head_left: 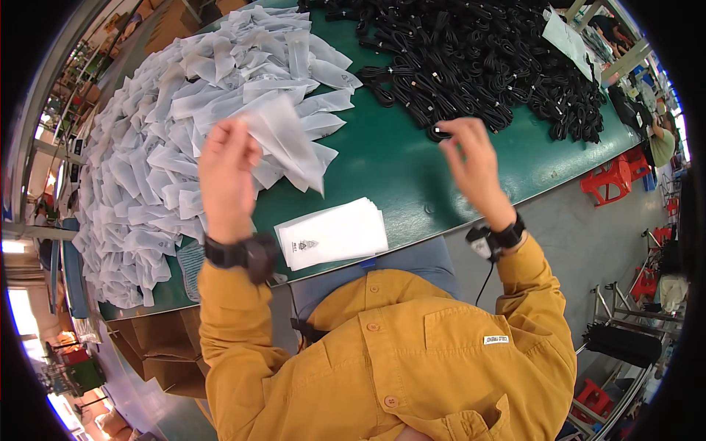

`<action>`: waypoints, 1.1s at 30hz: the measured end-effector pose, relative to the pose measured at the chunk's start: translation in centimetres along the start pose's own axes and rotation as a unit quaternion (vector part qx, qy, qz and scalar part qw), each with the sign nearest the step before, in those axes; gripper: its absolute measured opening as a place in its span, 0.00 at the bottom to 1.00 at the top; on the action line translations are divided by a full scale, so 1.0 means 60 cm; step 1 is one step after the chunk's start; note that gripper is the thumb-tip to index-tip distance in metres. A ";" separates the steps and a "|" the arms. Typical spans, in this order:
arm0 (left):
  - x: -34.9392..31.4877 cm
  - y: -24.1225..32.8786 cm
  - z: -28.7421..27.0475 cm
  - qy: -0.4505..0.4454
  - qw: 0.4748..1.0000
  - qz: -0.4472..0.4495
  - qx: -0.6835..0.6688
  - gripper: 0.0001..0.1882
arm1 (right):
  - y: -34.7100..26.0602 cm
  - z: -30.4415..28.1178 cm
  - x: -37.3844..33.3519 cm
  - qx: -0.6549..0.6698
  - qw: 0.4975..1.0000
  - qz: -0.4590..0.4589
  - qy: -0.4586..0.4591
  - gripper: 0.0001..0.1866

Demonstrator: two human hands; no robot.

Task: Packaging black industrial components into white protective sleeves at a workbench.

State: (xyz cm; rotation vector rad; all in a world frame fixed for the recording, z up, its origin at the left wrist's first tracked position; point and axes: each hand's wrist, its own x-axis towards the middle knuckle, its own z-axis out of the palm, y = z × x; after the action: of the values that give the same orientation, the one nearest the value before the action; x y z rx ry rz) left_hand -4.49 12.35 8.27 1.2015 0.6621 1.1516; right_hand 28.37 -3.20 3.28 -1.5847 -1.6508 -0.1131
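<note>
Two hands were raised over a green table (382,158). Left hand (226,176) pinched a translucent plastic bag (283,136) hanging at its two o'clock. Right hand (474,158) gripped a coiled black cable (440,132) at its ten o'clock. Loose bags (147,184) lay at nine o'clock, cable pile (478,59) at twelve, and a white stack (334,234) below.

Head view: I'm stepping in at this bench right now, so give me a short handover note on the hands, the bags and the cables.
Left hand: raised, pinching one frosted plastic bag.
Right hand: holding one coiled black cable by the cable pile.
Empty bags heap is on the left of the green table; a flat white stack lies at the near edge.
Done: bag and cable picked.
Left: cable not yet in the bag; large piles remain.
</note>
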 end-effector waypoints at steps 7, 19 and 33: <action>-0.093 -0.035 0.056 -0.030 0.881 0.131 0.453 0.11 | 0.117 -0.005 -0.041 -0.263 0.960 -0.031 -0.088 0.18; -0.208 -0.152 0.110 -0.171 0.848 0.184 0.466 0.11 | -0.053 0.016 -0.094 0.139 0.971 0.074 -0.181 0.11; -0.218 -0.168 0.083 -0.123 0.912 0.038 0.390 0.04 | -0.095 0.006 -0.123 0.089 0.977 -0.015 -0.192 0.17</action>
State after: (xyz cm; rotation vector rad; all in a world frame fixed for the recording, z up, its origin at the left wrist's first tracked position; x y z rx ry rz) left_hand -1.12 -1.07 -2.00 2.0251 0.9244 0.7766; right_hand 22.31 -9.97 1.28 -1.5094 -1.9168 0.3376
